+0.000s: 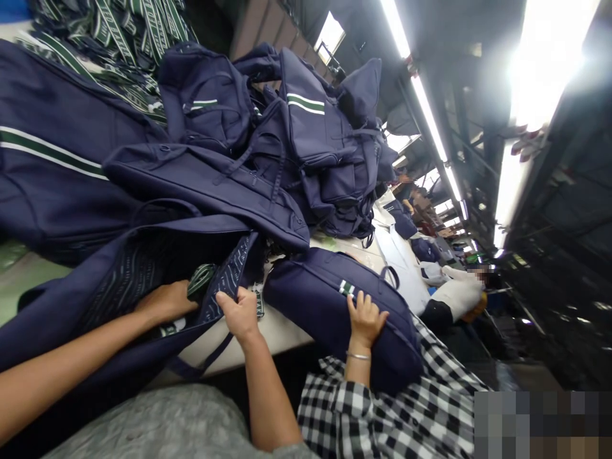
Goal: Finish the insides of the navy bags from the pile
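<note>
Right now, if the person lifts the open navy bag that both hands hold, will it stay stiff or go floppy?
Probably floppy: the open bag sags in folds where the left hand and right hand grip its edge. It seems light for its size, since it lies flat and looks unfilled. The loose strap hanging off the table may dangle and snag.

Three hands (167, 301), one bracelet (358, 356), one bag pile (306, 140).
</note>
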`<state>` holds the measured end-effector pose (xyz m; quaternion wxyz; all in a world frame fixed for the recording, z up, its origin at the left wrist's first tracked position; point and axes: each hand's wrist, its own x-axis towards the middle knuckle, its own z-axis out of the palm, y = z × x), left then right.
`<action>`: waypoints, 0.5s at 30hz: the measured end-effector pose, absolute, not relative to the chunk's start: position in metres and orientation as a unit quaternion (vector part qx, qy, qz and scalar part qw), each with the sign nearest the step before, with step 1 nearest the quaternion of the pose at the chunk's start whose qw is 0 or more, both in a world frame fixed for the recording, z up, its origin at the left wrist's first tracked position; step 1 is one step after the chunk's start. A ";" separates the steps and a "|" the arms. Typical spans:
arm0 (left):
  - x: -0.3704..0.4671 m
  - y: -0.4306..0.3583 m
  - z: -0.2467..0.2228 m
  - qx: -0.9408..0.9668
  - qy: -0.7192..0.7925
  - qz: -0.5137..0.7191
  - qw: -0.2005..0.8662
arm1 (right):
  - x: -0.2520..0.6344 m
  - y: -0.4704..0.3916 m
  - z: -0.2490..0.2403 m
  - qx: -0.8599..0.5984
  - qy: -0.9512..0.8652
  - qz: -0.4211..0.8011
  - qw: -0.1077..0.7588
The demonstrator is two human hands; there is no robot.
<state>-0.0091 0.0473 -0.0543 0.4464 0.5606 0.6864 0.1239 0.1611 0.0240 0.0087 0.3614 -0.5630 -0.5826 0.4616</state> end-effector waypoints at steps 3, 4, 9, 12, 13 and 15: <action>-0.020 0.048 -0.040 0.565 0.718 0.064 0.401 | 0.164 0.023 0.016 -0.579 -0.605 0.429 0.339; -0.024 0.048 -0.033 0.565 0.721 0.055 0.397 | 0.165 0.023 0.020 -0.588 -0.610 0.415 0.332; -0.045 0.051 0.004 0.574 0.729 0.021 0.372 | 0.165 0.023 0.041 -0.638 -0.649 0.305 0.280; -0.060 0.053 0.013 0.571 0.746 0.007 0.342 | 0.158 0.022 0.050 -0.656 -0.676 0.250 0.224; -0.066 0.053 0.011 0.570 0.751 0.009 0.334 | 0.155 0.021 0.051 -0.659 -0.681 0.242 0.209; -0.078 0.050 0.000 0.556 0.754 0.029 0.348 | 0.149 0.018 0.050 -0.661 -0.686 0.240 0.189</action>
